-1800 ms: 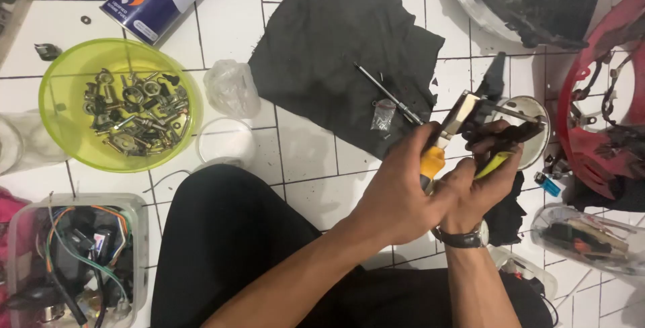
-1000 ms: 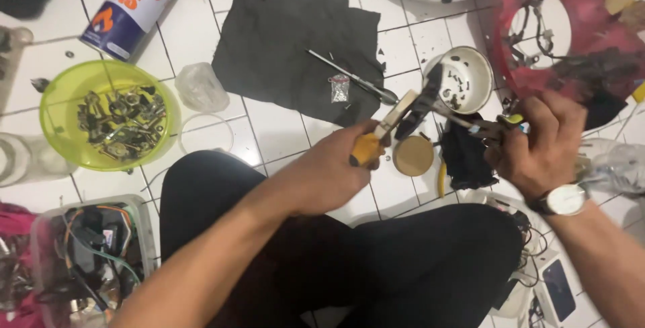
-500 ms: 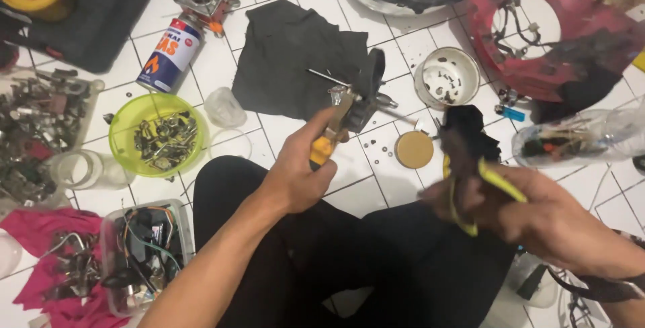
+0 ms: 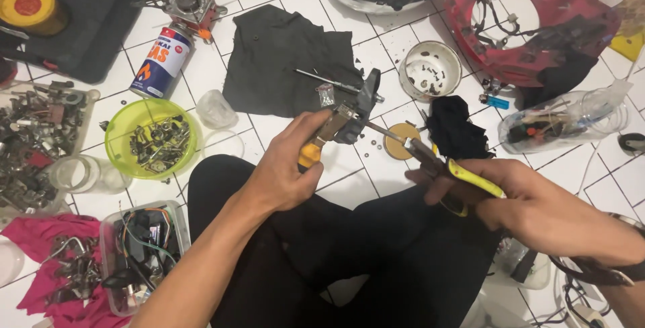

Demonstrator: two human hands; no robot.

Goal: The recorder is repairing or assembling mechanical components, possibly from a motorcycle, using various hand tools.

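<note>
Two tools meet: left hand (image 4: 285, 173) grips orange-handled pliers (image 4: 336, 130); right hand (image 4: 531, 207) clasps yellow-handled pliers (image 4: 447, 170).

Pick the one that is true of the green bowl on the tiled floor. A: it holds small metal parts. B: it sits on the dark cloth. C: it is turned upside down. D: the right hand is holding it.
A: the green bowl stands upright on the white tiles, left of the dark cloth, with a heap of small metal parts inside it and neither hand on it.
</note>
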